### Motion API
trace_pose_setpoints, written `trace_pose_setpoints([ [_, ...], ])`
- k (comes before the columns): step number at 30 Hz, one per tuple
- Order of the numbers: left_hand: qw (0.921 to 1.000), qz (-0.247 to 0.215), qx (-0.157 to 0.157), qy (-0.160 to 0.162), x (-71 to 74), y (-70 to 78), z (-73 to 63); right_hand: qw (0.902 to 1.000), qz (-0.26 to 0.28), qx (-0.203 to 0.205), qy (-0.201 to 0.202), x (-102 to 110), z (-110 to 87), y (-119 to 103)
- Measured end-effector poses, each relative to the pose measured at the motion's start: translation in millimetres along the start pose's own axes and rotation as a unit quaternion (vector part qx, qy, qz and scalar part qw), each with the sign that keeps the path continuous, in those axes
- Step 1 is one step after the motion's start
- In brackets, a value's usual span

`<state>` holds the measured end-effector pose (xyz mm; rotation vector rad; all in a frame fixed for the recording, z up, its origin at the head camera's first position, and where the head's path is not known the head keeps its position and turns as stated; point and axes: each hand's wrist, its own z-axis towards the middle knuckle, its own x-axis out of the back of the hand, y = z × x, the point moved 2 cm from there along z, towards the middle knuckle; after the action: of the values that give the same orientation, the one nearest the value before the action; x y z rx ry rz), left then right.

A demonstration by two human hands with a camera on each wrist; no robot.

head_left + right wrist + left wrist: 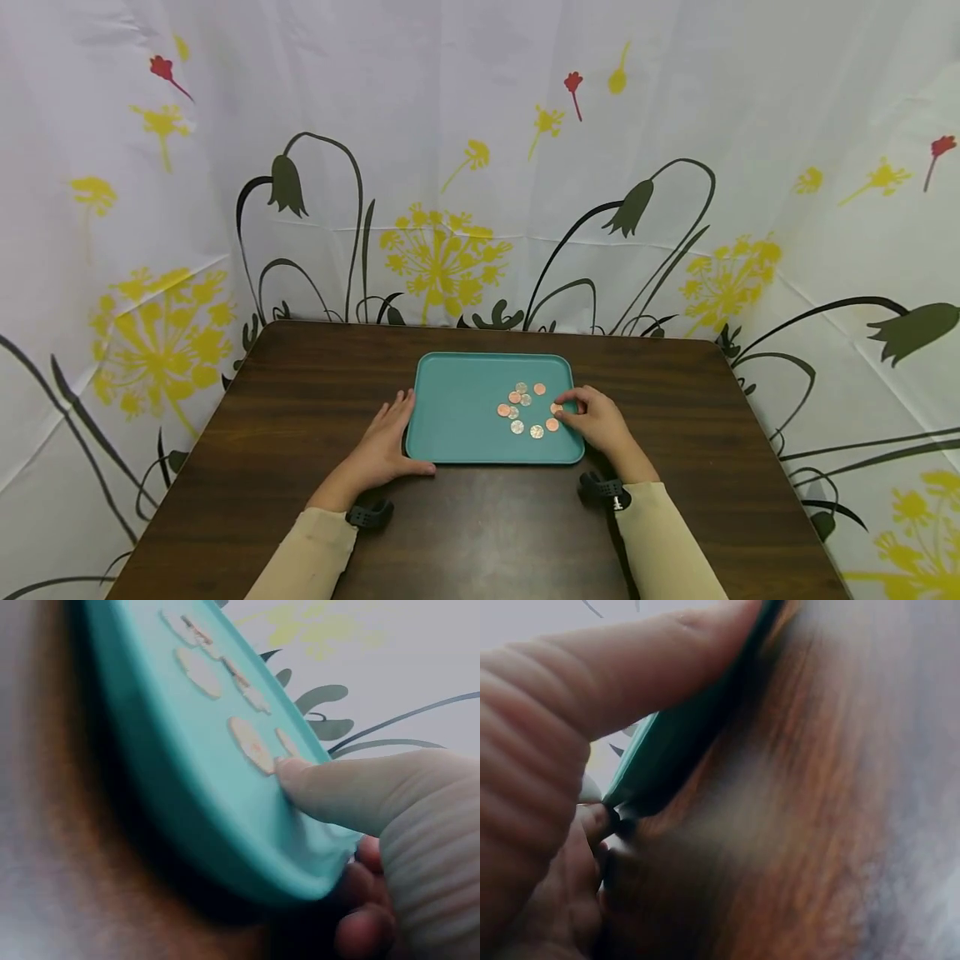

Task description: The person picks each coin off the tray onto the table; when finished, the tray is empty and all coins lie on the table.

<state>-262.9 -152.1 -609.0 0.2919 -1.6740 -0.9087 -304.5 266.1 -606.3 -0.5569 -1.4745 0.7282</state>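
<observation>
A teal tray (457, 408) lies on the table with several copper and silver coins on its right half. My left hand (382, 446) is spread at the tray's left near corner, fingers along the left side and thumb by the near edge. The left wrist view shows its thumb (645, 667) against the tray's side (660, 757). Over the right edge reaches my right hand (600, 422), its thumb and index finger at opposite sides of a copper coin (556, 409). Another copper coin (251, 745) lies beside the right thumb (330, 787); the index fingertip is hidden there.
A dark wooden table (315, 367) carries the tray. Behind it hangs a white curtain (450, 100) with a flower print. A silver coin (537, 432) and a copper coin (552, 424) lie nearest the tray's front right. Dark bands circle both wrists.
</observation>
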Motion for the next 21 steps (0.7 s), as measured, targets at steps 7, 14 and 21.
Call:
trace_pose_setpoints([
  [7,0.9998,0.018,-0.009,-0.001,-2.1,0.7,-1.1,0.9969,0.062,-0.032,-0.036,7,1.8,-2],
  [14,0.9996,0.026,-0.008,0.012,-1.2,0.6,-1.0,0.9949,0.082,-0.021,-0.055,7,1.9,0],
  [21,0.9997,0.022,0.0,0.003,1.0,0.8,-1.2,0.9904,0.135,0.012,-0.029,8,-2.3,8],
])
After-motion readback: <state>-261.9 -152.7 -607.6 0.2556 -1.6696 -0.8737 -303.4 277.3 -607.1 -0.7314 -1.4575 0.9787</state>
